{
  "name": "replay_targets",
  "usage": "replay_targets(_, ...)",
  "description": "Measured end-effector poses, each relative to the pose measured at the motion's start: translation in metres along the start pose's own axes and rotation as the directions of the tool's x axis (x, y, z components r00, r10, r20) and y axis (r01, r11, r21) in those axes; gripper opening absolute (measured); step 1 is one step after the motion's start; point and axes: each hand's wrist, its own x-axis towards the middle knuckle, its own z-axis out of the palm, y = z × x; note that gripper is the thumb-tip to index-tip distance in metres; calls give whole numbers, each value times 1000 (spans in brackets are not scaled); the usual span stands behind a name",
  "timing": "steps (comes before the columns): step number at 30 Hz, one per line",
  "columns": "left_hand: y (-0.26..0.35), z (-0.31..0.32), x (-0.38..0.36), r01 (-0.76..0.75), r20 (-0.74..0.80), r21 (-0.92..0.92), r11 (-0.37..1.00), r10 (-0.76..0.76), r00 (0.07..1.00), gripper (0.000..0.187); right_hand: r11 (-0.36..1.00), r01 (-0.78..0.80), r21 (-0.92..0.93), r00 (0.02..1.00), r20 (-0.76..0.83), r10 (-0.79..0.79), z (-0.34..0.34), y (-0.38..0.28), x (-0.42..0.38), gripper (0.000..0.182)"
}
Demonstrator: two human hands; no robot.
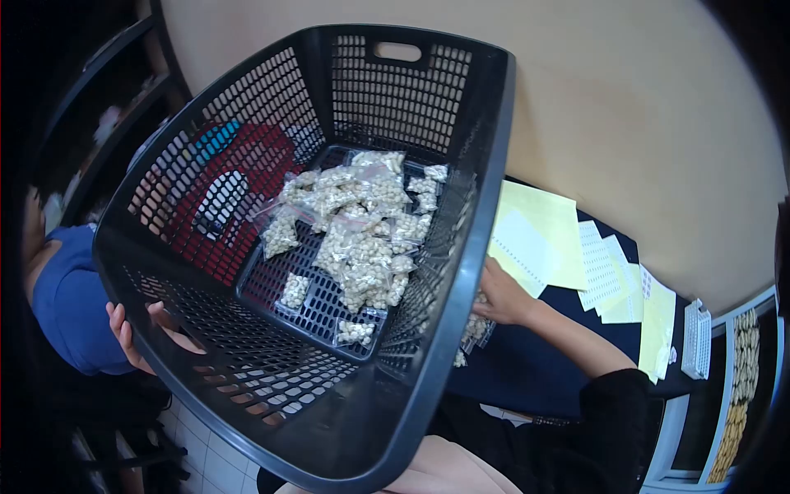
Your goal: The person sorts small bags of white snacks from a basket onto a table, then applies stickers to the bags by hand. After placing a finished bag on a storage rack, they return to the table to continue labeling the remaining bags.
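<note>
Basket (461, 272) tilted, left hand (132, 329) gripping its wall; right hand (502, 295) closed on small bags (354, 222) at desk (527, 362) edge. Risk: bags slide out, steep tilt.

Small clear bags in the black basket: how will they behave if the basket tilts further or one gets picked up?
The clear bags look like thin plastic over loose pale pieces, so probably floppy and slumping in a grip. Glossy film suggests they slide; they already pile toward one end of the tilted black basket. The left hand supports its wall.
</note>
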Motion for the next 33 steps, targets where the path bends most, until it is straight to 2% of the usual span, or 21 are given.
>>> replay_targets(3, 11, 4, 5, -38, -7, -32, 999, 38, 999, 40, 999, 31, -26, 999, -19, -32, -21, 14, 8, 91)
replay_targets(5, 11, 4, 5, -69, -11, -70, 995, 68, 998, 37, 999, -38, -20, 999, -1, 38, -57, 9, 13, 97)
replay_targets(6, 15, 5, 6, -66, -22, -92, 994, 64, 998, 29, 983, -175, -46, 984, 23, 176, -79, 4, 18, 98)
replay_targets(8, 20, 3, 4, -30, -13, -141, 990, 28, 1000, 27, 972, -217, -86, 973, -102, 208, -124, 0, 27, 94)
replay_targets(9, 20, 3, 3, 3, -3, -196, 981, -4, 1000, 27, 912, -296, -283, 953, -158, 260, -149, -2, 31, 90)
replay_targets(10, 17, 3, -1, 19, -15, -101, 995, -20, 1000, 35, 894, -277, -351, 945, -269, 187, -173, -17, 41, 79)
replay_targets(12, 21, 6, 2, 14, -42, -124, 992, -19, 999, 34, 841, -174, -513, 947, -321, 0, -229, -39, 68, 65)
replay_targets(16, 40, 8, 2, 108, -26, -276, 955, -120, 992, 34, 701, 68, -710, 918, -231, -323, -281, -127, 159, 49)
replay_targets(17, 43, 7, 2, 167, -5, -312, 935, -178, 984, 34, 676, -16, -737, 987, -120, -108, -281, -165, 187, 53)
replay_targets(18, 43, 3, 5, 170, 70, -401, 900, -155, 985, 38, 631, -87, -771, 993, -15, 119, -273, -206, 217, 58)
replay_targets(19, 46, 2, 5, 193, 83, -364, 911, -175, 981, 41, 589, -182, -787, 963, -22, 269, -257, -237, 238, 55)
replay_targets(20, 44, 0, 8, 160, 120, -342, 926, -126, 985, 40, 414, 33, -910, 903, 204, 377, -247, -225, 294, 52)
replay_targets(21, 43, -3, 10, 130, 162, -319, 939, -81, 983, 40, 397, -91, -914, 838, 145, 526, -229, -238, 312, 52)
replay_targets(22, 45, -7, 8, 212, 192, -362, 908, -150, 970, 39, 337, -207, -918, 861, -7, 508, -193, -217, 338, 43)
replay_targets(23, 47, -11, 5, 289, 225, -404, 868, -212, 951, 39, 406, -108, -907, 817, 151, 556, -173, -190, 373, 43)
replay_targets(25, 46, -15, 0, 343, 248, -379, 859, -263, 932, 36, 294, 154, -943, 785, 298, 543, -108, -145, 403, 62)
replay_targets(26, 56, -10, 7, 381, 215, -390, 838, -319, 923, 35, 451, 165, -877, 699, 427, 574, -86, -141, 388, 69)
replay_targets(27, 65, -6, 16, 418, 180, -402, 815, -377, 909, 34, 528, 151, -836, 811, 411, 417, -64, -123, 364, 77)
replay_targets(28, 65, -6, 20, 422, 200, -484, 766, -373, 906, 32, 528, 156, -834, 810, 414, 415, -44, -100, 358, 77)
replay_targets(31, 39, -78, -92, 540, 269, -566, 623, -479, 835, 32, 740, 4, -672, 457, 660, 597, 16, -34, 337, 85)
replay_targets(33, 28, -93, -113, 601, 327, -597, 531, -523, 787, 32, 829, -197, -523, 689, 527, 497, 20, -23, 300, 91)
